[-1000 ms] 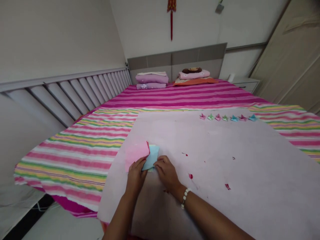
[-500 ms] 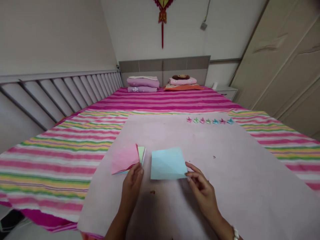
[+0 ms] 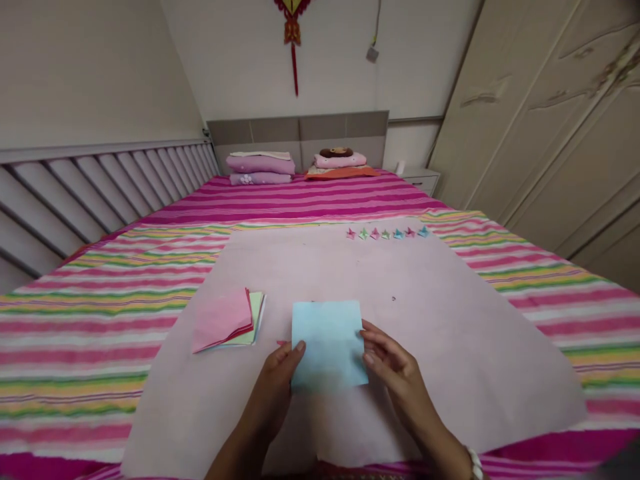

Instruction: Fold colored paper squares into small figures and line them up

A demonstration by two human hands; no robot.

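Note:
A light blue square sheet of paper (image 3: 327, 337) is held up between my two hands, above the pale board-like sheet (image 3: 450, 333) on the bed. My left hand (image 3: 280, 370) grips its left edge, thumb on the front face. On its right edge, the thumb and fingers of my right hand (image 3: 393, 360) pinch the paper. To the left lies a stack of coloured paper (image 3: 223, 320), pink on top with red, green and white edges showing. Next to my left hand a small pink bit (image 3: 283, 343) shows, mostly hidden.
Several small folded paper stars or cranes (image 3: 386, 234) stand in a row at the far right of the pale sheet. A striped bedspread (image 3: 100, 347) surrounds it. Folded bedding (image 3: 261, 167) lies by the headboard; a railing (image 3: 100, 180) runs along the left.
My left hand has moved from the paper stack to the blue sheet's left edge and taken hold. The blue sheet is closer to me and squarer to view. The view has shifted right.

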